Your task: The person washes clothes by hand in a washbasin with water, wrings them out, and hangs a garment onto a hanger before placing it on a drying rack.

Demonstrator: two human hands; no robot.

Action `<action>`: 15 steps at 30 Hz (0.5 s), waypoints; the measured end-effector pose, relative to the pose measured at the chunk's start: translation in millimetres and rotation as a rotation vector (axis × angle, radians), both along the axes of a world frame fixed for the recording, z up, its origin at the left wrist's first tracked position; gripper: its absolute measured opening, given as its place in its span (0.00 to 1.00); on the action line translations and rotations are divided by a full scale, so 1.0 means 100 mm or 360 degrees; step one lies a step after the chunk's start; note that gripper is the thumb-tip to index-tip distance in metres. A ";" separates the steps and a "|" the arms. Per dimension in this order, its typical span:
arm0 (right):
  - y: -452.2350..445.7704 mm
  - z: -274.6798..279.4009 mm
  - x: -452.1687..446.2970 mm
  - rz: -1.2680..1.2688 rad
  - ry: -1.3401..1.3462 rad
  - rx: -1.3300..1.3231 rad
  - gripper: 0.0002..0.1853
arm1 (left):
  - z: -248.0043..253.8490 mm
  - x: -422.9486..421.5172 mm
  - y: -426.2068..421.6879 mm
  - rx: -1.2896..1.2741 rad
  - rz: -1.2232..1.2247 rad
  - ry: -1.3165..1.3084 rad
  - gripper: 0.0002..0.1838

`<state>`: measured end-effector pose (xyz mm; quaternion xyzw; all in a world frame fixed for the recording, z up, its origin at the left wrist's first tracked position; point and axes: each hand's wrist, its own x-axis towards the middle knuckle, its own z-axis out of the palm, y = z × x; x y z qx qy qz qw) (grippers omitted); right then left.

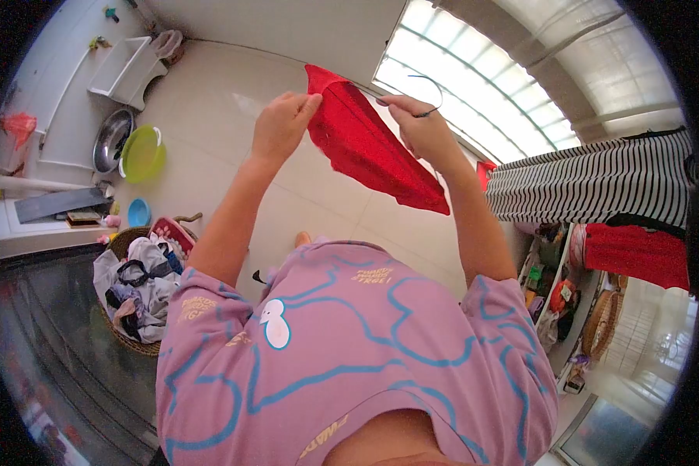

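Observation:
My left hand [286, 124] is closed on the upper left end of a red garment [369, 151], held out ahead of me at arm's length. The red cloth slants down to the right, its lower end hanging near my right forearm. My right hand [419, 130] is closed around a thin dark clothes hanger [440, 92], whose curved hook sticks up above the knuckles. A dark line runs along the garment's upper edge; I cannot tell whether it is the hanger's arm or a seam.
At left stands a wicker basket [144, 346] of clothes. Beyond it are a small blue basin [139, 212], a green basin [142, 154], a metal basin [113, 140] and a white washboard sink [124, 74]. Striped clothing [590, 182] hangs at right above crowded shelves [555, 291].

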<state>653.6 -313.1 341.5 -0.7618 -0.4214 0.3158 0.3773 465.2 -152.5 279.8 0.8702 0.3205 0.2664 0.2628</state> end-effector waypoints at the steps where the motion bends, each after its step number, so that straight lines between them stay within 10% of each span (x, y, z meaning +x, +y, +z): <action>1: -0.05 0.13 -0.03 -0.0029 0.0132 -0.0003 0.14 | 0.01 0.00 0.04 0.0046 0.0043 -0.0049 0.12; 4: -0.14 0.22 0.06 0.0089 0.0130 -0.0035 0.14 | 0.20 0.13 0.18 0.0719 -0.0032 -0.0496 0.14; 13: -0.32 0.66 0.31 0.0219 0.0046 0.0359 0.16 | 0.60 0.59 0.19 0.0606 -0.0726 -0.0343 0.10; 15: -0.42 0.54 0.48 0.0067 -0.0628 0.0690 0.20 | 0.76 0.63 0.20 0.0472 -0.0686 -0.0631 0.07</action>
